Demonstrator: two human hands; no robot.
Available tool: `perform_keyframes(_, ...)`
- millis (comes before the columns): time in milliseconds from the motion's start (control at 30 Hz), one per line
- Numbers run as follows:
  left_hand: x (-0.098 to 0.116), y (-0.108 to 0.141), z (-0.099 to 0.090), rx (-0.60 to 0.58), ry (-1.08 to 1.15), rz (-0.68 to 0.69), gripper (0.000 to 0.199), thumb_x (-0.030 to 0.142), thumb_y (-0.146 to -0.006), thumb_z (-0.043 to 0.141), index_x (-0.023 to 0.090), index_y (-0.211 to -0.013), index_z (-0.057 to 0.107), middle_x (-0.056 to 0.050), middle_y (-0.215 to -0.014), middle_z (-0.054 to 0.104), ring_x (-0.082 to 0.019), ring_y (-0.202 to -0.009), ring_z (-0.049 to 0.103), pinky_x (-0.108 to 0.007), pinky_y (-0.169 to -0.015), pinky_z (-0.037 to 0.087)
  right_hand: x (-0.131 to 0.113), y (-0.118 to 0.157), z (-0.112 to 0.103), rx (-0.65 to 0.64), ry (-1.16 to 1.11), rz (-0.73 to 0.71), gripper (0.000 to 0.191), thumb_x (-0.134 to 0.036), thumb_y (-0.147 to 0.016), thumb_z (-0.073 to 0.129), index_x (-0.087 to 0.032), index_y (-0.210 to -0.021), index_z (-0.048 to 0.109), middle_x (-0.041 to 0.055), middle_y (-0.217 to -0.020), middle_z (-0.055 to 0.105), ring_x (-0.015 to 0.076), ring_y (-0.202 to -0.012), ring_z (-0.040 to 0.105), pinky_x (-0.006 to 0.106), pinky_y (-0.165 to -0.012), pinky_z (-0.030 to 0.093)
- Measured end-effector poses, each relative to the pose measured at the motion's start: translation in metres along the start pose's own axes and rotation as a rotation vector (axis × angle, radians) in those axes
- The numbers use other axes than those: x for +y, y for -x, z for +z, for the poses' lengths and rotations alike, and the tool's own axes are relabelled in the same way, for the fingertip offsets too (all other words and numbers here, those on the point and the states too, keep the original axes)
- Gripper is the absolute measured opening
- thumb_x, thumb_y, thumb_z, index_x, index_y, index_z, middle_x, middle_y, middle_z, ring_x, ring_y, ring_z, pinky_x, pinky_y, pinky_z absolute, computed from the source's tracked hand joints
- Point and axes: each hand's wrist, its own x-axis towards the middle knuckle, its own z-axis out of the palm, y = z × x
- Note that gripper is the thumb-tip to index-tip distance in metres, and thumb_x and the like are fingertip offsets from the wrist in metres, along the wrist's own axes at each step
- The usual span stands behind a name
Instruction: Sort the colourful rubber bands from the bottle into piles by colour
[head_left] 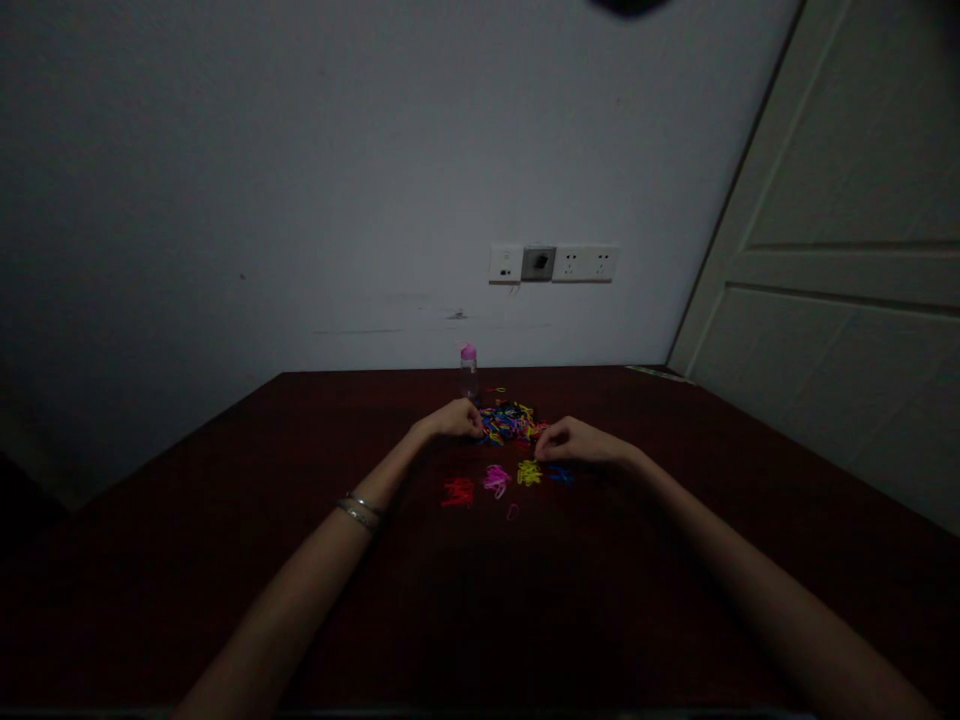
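A mixed heap of small colourful bands (511, 420) lies on the dark red table (420, 600). My left hand (459, 418) is at the heap's left edge, its fingers closed; anything between them is too small to make out. On the other side my right hand (566, 440) has its fingers pinched just above the yellow pile (529, 473), and what they hold is unclear. Nearer to me, a red pile (459, 491) and a pink pile (496, 480) lie left of the yellow one. A blue pile (560, 474) sits below my right hand.
Behind the heap stands a clear bottle with a pink cap (469, 372). One loose pinkish band (512, 512) lies in front of the piles. Sockets and switches (555, 263) are on the wall behind the table; a pale panelled door (840, 260) is at the right.
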Motion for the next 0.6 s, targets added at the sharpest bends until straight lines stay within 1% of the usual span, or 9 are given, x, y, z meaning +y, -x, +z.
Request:
perform_keyframes(100,0.0005,0.0014,0.0004,-0.062,-0.071,-0.008,0.011,0.018,-0.058,0.06,0.01,-0.064,0.066,0.0,-0.056,0.058,-0.009,-0.052,0.048,-0.019,-0.05,0.033,-0.003,-0.0004,0.0034,-0.051,-0.007,-0.004,0.029,-0.037,-0.064,0.065,-0.012,-0.078,0.069,0.0041,-0.069,0.063,0.0116,-0.062,0.053,0.023,-0.06,0.041)
perform_keyframes(200,0.0016,0.001,0.0018,-0.12,-0.1,-0.009,0.01,0.019,-0.058,0.061,0.011,-0.063,0.065,0.0,-0.055,0.057,-0.009,-0.052,0.047,-0.019,-0.05,0.032,-0.0025,-0.0005,0.0042,-0.043,-0.035,0.017,0.031,-0.035,-0.063,0.065,-0.012,-0.083,0.068,0.0044,-0.069,0.063,0.0111,-0.061,0.053,0.023,-0.058,0.041)
perform_keyframes(300,0.0028,-0.0001,0.0049,-0.106,-0.129,-0.019,0.008,0.016,-0.058,0.059,0.013,-0.063,0.064,0.001,-0.055,0.056,-0.009,-0.052,0.048,-0.019,-0.05,0.032,0.0006,-0.001,0.0044,0.017,-0.055,0.025,0.028,-0.033,-0.065,0.063,-0.012,-0.083,0.068,0.0054,-0.071,0.063,0.0118,-0.062,0.053,0.024,-0.058,0.042)
perform_keyframes(433,0.0036,0.0001,0.0074,-0.063,-0.142,-0.018,0.01,0.013,-0.06,0.054,0.013,-0.064,0.063,0.001,-0.056,0.056,-0.009,-0.051,0.048,-0.019,-0.049,0.032,0.0024,-0.0012,0.0056,0.093,-0.056,0.026,0.023,-0.031,-0.065,0.061,-0.013,-0.077,0.069,0.0042,-0.067,0.063,0.0117,-0.059,0.052,0.024,-0.056,0.041)
perform_keyframes(600,0.0046,0.0021,0.0031,-0.05,-0.124,0.016,0.01,0.013,-0.061,0.053,0.011,-0.064,0.063,-0.001,-0.057,0.056,-0.009,-0.051,0.046,-0.019,-0.05,0.033,0.0031,-0.0005,0.0049,0.145,-0.077,0.056,0.023,-0.032,-0.067,0.059,-0.013,-0.076,0.069,0.0033,-0.061,0.06,0.0106,-0.052,0.048,0.023,-0.049,0.037)
